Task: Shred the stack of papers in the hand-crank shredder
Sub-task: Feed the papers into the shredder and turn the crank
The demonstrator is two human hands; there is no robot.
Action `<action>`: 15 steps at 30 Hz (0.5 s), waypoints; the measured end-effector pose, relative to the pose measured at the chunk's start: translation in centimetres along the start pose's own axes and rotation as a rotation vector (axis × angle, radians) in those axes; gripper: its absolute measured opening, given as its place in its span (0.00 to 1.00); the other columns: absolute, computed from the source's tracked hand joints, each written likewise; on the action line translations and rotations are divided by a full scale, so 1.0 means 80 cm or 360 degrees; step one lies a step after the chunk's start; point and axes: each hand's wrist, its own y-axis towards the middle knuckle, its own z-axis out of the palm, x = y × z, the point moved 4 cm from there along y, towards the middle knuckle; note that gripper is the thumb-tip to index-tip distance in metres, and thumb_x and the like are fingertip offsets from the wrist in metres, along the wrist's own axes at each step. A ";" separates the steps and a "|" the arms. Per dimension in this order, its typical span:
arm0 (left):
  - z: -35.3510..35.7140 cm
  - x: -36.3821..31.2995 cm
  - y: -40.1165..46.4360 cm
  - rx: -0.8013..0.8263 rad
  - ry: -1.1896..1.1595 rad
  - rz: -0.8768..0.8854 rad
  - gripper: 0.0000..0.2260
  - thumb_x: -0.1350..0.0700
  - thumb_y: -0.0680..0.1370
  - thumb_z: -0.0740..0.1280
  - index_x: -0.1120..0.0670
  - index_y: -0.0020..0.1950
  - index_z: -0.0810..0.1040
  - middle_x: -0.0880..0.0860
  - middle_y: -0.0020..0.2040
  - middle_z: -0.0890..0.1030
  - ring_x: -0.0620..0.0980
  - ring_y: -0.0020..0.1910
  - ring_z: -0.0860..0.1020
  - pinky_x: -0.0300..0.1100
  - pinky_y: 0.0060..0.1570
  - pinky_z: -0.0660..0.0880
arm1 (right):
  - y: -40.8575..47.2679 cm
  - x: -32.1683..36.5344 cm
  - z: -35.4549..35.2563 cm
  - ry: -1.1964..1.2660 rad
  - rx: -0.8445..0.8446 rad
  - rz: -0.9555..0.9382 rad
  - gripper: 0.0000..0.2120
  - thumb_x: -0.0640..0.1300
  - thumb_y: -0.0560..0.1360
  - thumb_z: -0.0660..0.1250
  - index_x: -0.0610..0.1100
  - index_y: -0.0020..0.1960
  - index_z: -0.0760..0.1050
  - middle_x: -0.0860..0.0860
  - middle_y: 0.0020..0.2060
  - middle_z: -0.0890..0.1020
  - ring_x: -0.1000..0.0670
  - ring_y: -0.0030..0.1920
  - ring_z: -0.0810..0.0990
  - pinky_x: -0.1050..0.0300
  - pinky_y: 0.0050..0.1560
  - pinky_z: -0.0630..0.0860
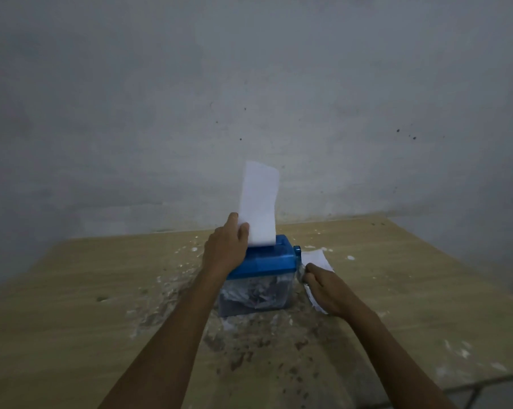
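No writing could be read anywhere. The blue shredder (pixel 262 261) stood mid-tabletop (pixel 72 290). The left hand (pixel 227 246) pinched the upright paper (pixel 259 202) in its slot; the right hand (pixel 323 287), at 3 o'clock, gripped the crank over loose sheets (pixel 315 259).

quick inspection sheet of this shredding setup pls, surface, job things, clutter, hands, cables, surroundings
surface: wooden table, stained and dusty around the shredder
job's things: blue shredder with clear bin full of shreds; paper sheet upright in its slot; spare papers lying to its right
clutter: paper scraps scattered on the table
hands: left hand holds the sheet's edge; right hand grips the crank, blurred
cables: nothing seen
surroundings: bare grey wall with dark specks
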 end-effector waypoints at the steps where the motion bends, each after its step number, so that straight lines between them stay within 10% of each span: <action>1: 0.002 -0.003 -0.004 -0.0036 0.0114 0.0042 0.11 0.48 0.85 0.53 0.54 0.58 0.67 0.54 0.44 0.77 0.55 0.39 0.76 0.49 0.38 0.75 | -0.003 0.000 0.004 -0.0007 -0.0052 -0.0004 0.12 0.47 0.83 0.52 0.47 0.44 0.70 0.50 0.40 0.77 0.50 0.40 0.75 0.49 0.46 0.73; 15: 0.004 -0.014 -0.009 -0.0187 0.0367 0.0090 0.14 0.47 0.86 0.52 0.56 0.63 0.67 0.57 0.46 0.80 0.53 0.36 0.72 0.45 0.35 0.72 | 0.006 0.020 -0.040 0.0007 -0.0746 -0.0121 0.27 0.52 0.83 0.51 0.43 0.29 0.70 0.50 0.22 0.70 0.53 0.24 0.68 0.56 0.27 0.64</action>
